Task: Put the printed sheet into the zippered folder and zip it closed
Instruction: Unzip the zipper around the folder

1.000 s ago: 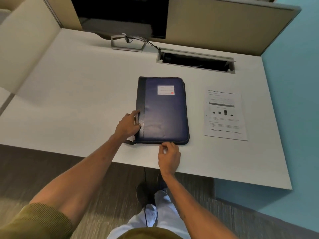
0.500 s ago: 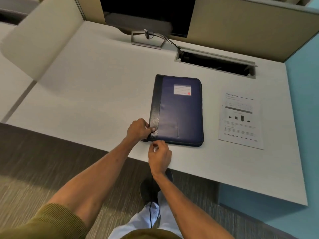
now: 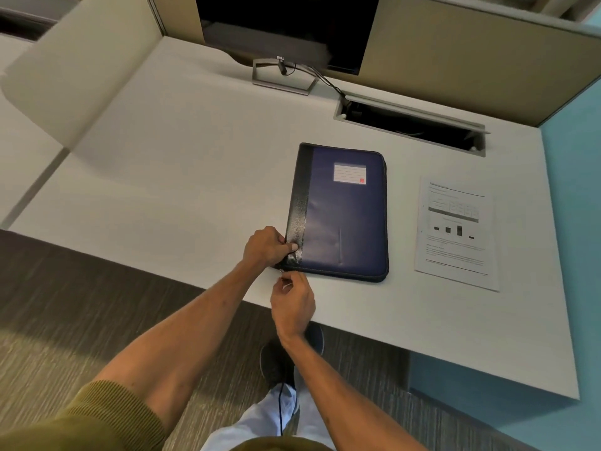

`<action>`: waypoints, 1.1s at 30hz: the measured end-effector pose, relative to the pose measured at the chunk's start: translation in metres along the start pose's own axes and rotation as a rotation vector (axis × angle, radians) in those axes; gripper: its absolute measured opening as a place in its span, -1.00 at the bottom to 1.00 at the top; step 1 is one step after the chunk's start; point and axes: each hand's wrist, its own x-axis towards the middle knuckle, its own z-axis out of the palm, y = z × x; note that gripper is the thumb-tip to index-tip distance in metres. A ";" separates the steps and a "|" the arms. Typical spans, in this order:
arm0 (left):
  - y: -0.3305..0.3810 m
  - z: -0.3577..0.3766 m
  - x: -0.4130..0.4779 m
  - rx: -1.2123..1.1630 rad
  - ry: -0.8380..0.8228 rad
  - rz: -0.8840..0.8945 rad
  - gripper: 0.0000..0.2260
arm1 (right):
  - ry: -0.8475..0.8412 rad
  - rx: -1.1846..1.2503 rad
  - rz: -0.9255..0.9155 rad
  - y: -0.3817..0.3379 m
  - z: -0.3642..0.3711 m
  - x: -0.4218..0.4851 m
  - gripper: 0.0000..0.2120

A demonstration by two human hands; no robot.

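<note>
A dark blue zippered folder [image 3: 344, 216] with a black spine strip and a white label lies closed and flat on the white desk [image 3: 182, 177]. My left hand [image 3: 265, 247] grips its near left corner, thumb on the black strip. My right hand [image 3: 292, 302] is just below that corner, at the desk's front edge, with its fingertips pinched on the small metal zipper pull [image 3: 281, 272]. The printed sheet [image 3: 457, 232], with a table and a small bar chart, lies flat on the desk to the right of the folder, apart from it.
A dark monitor [image 3: 283, 30] on a metal stand [image 3: 283, 78] sits at the back, its cable running to an open cable hatch [image 3: 413, 125]. Beige partition panels wall the back and left. A blue wall stands to the right. Carpet and my shoe show below the desk edge.
My right hand slid left along the folder's near edge to the left corner and pinched the zipper pull. My left hand moved down to grip that corner. The view shifted left.
</note>
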 end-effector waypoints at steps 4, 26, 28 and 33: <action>-0.002 0.000 0.001 -0.020 0.001 -0.004 -0.58 | 0.003 0.003 0.021 -0.001 0.001 0.002 -0.87; -0.067 0.059 -0.075 0.117 0.380 0.160 -0.64 | -0.382 -0.621 -0.690 -0.005 -0.059 0.080 -0.42; -0.062 0.057 -0.072 0.100 0.401 0.149 -0.75 | -0.355 -0.639 -0.680 -0.007 -0.057 0.079 -0.49; -0.067 0.044 -0.066 0.215 0.374 0.201 -0.80 | -0.349 -0.690 -0.668 -0.011 -0.056 0.080 -0.51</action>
